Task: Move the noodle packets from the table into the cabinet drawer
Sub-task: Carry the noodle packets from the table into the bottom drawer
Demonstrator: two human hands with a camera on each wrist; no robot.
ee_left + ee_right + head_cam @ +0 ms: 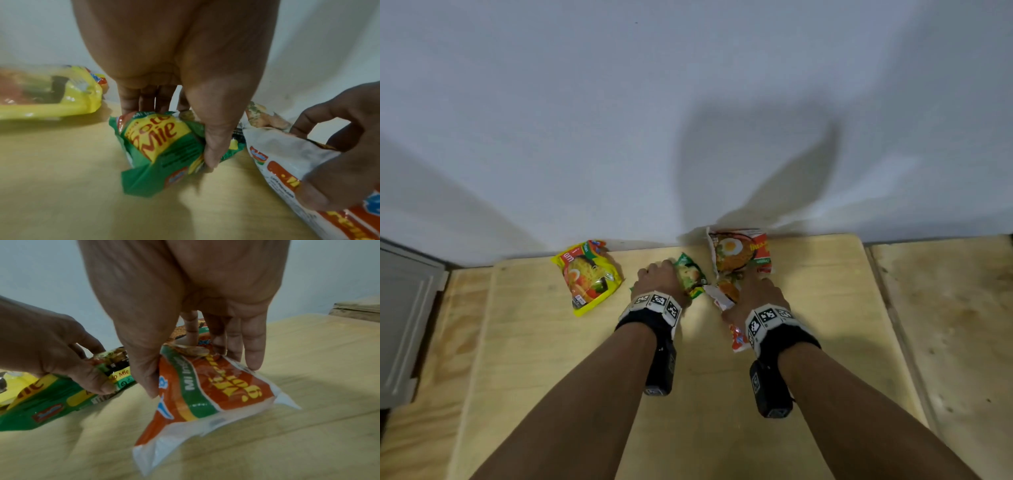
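Observation:
My left hand [666,275] grips a green noodle packet [690,275] from above, thumb on its near side and fingers on its far side; the left wrist view shows the green packet [162,146] crumpled in this grip on the table. My right hand [751,296] holds a red and white packet [726,294]. In the right wrist view that red and white packet [205,394] is pinched between thumb and fingers, its near end tilted down to the wood. A yellow packet [587,275] lies flat at the left. A further red and white packet [739,251] leans against the wall.
The packets sit on a plywood table [551,377] pushed against a white wall [688,120]. A grey cabinet panel [404,318] stands at the far left. Another plywood board [945,325] adjoins on the right.

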